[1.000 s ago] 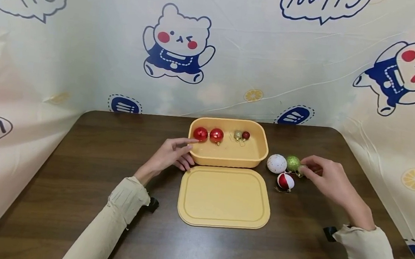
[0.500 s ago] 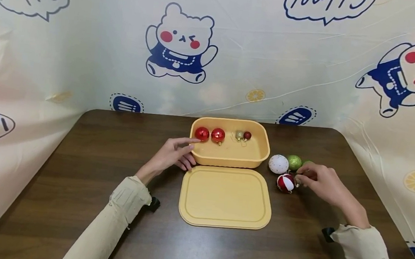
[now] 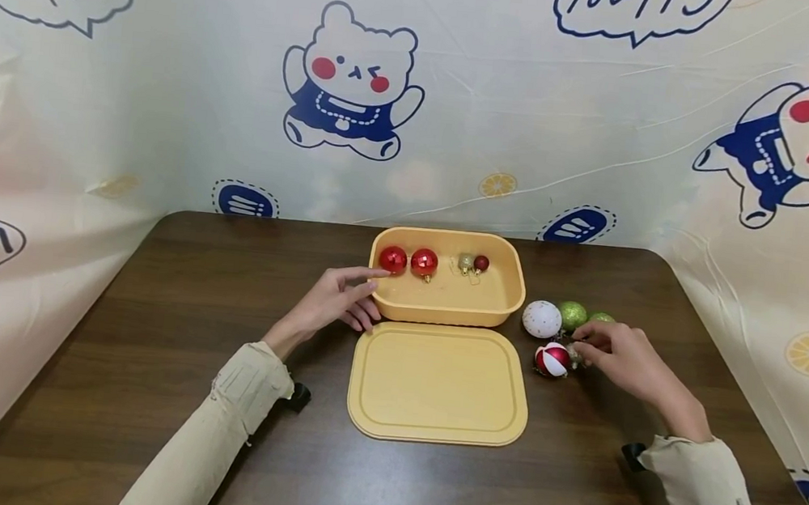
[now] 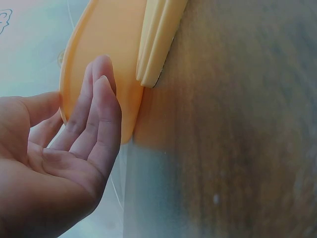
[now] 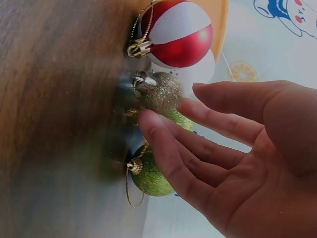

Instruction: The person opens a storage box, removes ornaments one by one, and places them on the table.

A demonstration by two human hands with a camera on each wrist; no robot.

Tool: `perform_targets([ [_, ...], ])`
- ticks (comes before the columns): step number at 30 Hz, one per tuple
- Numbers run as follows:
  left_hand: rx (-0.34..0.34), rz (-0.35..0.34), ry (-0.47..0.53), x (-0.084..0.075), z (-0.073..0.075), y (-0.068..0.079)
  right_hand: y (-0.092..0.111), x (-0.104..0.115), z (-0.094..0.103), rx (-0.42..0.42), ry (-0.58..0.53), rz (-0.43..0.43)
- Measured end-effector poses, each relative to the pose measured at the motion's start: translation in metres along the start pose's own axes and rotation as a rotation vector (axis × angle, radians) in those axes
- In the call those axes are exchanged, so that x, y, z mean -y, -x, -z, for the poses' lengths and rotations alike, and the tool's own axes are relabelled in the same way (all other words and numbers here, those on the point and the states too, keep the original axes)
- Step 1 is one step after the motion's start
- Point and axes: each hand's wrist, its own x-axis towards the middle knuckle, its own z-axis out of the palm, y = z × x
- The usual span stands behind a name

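My left hand (image 3: 332,302) rests against the left end of a yellow box (image 3: 442,316), index finger across the rim; the left wrist view shows its fingers (image 4: 106,104) loosely extended along the wall. At the right, my right hand (image 3: 624,359) is at a small gold glitter ball ornament (image 5: 167,91). Its thumb and fingers stand apart around that ball, fingertips close by. Beside it lie a red-and-white ball ornament (image 3: 552,359), a speckled white ball (image 3: 541,319) and two green glitter balls, one (image 3: 572,316) plain to see, the other (image 5: 153,173) partly behind the hand.
Inside the box sit two shiny red balls (image 3: 424,262), a small gold ball (image 3: 465,262) and a small dark red ball (image 3: 480,264). A flat yellow lid (image 3: 439,386) lies in front of the box on the dark wooden table (image 3: 382,486). A printed cloth (image 3: 460,128) hangs behind.
My right hand has left the green ball, come slightly nearer and left to the small gold ball. The red-and-white ball has turned and shifted slightly. The left hand stays at the box.
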Motion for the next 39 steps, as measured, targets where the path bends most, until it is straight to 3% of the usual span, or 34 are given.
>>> perform_targets([
  [10,-0.007,0.012,0.007,0.000,0.002,0.002,0.004,0.010,0.008,-0.030,0.046,0.028],
  [19,-0.007,0.011,0.007,-0.002,0.001,0.003,0.010,0.019,0.015,-0.169,0.129,0.101],
  [23,-0.010,0.014,0.008,-0.001,0.001,0.003,0.009,0.025,0.017,-0.189,0.122,0.125],
  [39,-0.006,0.018,0.014,-0.001,0.000,0.002,-0.026,0.073,0.016,-0.181,0.033,0.138],
])
